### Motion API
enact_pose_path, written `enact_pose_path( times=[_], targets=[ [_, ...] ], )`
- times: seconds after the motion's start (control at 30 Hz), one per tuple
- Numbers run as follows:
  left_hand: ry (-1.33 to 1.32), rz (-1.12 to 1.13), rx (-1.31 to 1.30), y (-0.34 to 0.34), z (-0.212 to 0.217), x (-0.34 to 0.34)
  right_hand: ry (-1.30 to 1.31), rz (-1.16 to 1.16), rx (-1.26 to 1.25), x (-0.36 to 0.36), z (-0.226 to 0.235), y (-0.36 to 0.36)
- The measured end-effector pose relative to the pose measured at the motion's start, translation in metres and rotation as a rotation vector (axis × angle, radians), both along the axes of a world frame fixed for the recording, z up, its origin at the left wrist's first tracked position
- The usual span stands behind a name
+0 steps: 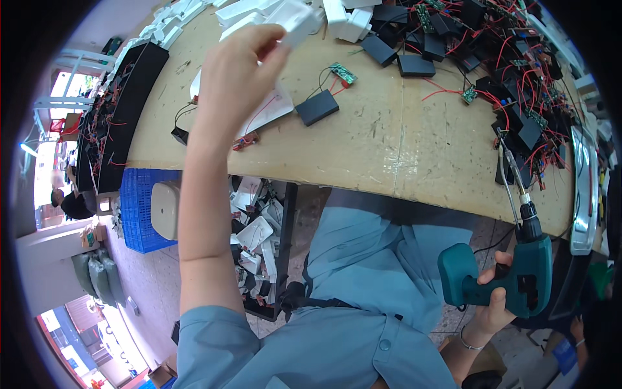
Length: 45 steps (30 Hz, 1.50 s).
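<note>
Cardboard-covered table [389, 149]; left hand [243, 61] pinches white plastic housing [295, 23], right hand [495, 295] clenched round teal electric screwdriver [518, 272].

A: What colour is the drill [518, 275] on the right?
B: Teal green, with black parts.
A: And the desk [389, 142]?
B: Light brown. The far boxes [414, 65] are black with red wires; the crate [139, 207] on the left is blue.

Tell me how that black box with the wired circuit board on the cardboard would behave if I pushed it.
The black box lies flat, so it would probably slide, not tip. Its thin wires look floppy, so the small green board would likely trail behind.
</note>
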<state>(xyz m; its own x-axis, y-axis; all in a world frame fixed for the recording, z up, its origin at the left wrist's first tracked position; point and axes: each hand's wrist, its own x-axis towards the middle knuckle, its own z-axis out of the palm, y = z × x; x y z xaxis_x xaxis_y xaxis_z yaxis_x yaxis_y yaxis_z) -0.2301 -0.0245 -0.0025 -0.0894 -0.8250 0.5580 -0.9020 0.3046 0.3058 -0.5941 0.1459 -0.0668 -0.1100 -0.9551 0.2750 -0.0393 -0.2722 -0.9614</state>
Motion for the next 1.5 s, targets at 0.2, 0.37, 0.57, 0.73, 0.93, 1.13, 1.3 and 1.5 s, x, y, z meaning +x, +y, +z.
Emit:
enact_pose_path(
  times=[0.2, 0.37, 0.57, 0.73, 0.93, 1.13, 1.3, 1.5],
  targets=[
    [-0.350, -0.395, -0.329, 0.042, -0.051, -0.096, -0.062, 0.010, -0.008, 0.002, 0.000, -0.004],
    [-0.306, -0.466, -0.302, 0.052, -0.073, -0.125, -0.123, 0.028, -0.006, 0.000, -0.003, 0.001],
    [-0.220, -0.596, -0.375, 0.055, -0.064, -0.116, -0.135, 0.023, -0.010, 0.000, -0.005, 0.002],
    [-0.369, -0.206, -0.190, 0.006, -0.029, -0.065, -0.106, 0.003, -0.019, -0.001, -0.002, 0.005],
    [-0.408, -0.043, 0.361, -0.031, -0.027, -0.038, -0.135, -0.005, -0.015, 0.003, 0.001, 0.005],
    [-0.278, -0.095, 0.358, -0.017, -0.017, -0.046, -0.193, 0.025, -0.004, 0.004, 0.000, 0.004],
    [0.460, -0.290, 0.262, 0.021, -0.031, -0.046, -0.542, 0.214, 0.003, 0.019, -0.004, -0.010],
    [1.045, -0.497, 0.390, 0.052, -0.049, -0.044, -0.844, 0.616, 0.245, 0.059, -0.003, -0.041]
  ],
)
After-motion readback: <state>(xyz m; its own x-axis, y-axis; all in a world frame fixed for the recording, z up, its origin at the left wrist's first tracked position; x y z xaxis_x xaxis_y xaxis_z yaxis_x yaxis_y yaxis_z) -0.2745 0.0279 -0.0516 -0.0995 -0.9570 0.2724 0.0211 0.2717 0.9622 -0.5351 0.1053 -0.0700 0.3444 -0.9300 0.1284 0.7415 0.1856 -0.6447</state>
